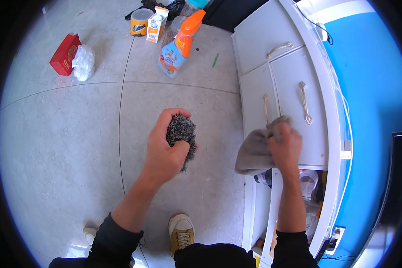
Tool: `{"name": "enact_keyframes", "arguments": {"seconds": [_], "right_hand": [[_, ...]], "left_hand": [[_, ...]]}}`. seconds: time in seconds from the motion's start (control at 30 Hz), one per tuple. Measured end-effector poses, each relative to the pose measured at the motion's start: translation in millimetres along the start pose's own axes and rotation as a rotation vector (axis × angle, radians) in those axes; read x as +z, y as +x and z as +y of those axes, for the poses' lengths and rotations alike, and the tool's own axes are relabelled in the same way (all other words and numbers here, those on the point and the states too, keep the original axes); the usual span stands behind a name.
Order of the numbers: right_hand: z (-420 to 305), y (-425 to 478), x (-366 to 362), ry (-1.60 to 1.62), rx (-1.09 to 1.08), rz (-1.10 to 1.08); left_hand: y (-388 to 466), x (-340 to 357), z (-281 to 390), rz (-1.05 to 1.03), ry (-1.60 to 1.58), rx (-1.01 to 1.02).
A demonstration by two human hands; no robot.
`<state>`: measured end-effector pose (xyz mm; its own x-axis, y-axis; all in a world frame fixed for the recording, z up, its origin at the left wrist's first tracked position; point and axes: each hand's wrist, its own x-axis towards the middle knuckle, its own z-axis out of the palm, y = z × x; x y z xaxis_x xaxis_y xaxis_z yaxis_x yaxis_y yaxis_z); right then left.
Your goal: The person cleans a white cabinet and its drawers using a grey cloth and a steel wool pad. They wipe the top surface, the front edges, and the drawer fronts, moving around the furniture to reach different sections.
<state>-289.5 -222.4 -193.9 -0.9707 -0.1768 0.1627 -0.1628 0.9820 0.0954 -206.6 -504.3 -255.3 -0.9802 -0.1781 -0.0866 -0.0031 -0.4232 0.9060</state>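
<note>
My left hand (165, 144) is closed around a steel wool scourer (182, 132), held above the tiled floor. My right hand (286, 144) grips a grey-brown cloth (254, 154) against the white cabinet front (288, 67); the hand is slightly blurred. The cloth hangs to the left of that hand and covers the lower end of one metal drawer handle (265, 104). Just beyond it, a second handle (305, 104) is fully visible on the cabinet. Below my right hand, an open compartment (310, 182) holds several items, partly hidden by my forearm.
A spray bottle (174, 57) with an orange head stands on the floor ahead. Behind it are a carton (156, 25), a yellow can (140, 25) and clear jars. A red box (65, 55) and a white plastic bag (83, 63) sit at the left. White cables run along the cabinet's right edge.
</note>
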Motion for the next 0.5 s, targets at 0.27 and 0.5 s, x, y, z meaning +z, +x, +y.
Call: {"name": "enact_keyframes", "arguments": {"seconds": [0.27, 0.5], "right_hand": [[16.9, 100.3, 62.6, -0.330, -0.301, 0.273], [-0.5, 191.9, 145.8, -0.605, -0.384, -0.070]], "left_hand": [[5.9, 5.0, 1.9, 0.021, -0.015, -0.017], [2.9, -12.7, 2.8, 0.077, 0.011, -0.035]]}}
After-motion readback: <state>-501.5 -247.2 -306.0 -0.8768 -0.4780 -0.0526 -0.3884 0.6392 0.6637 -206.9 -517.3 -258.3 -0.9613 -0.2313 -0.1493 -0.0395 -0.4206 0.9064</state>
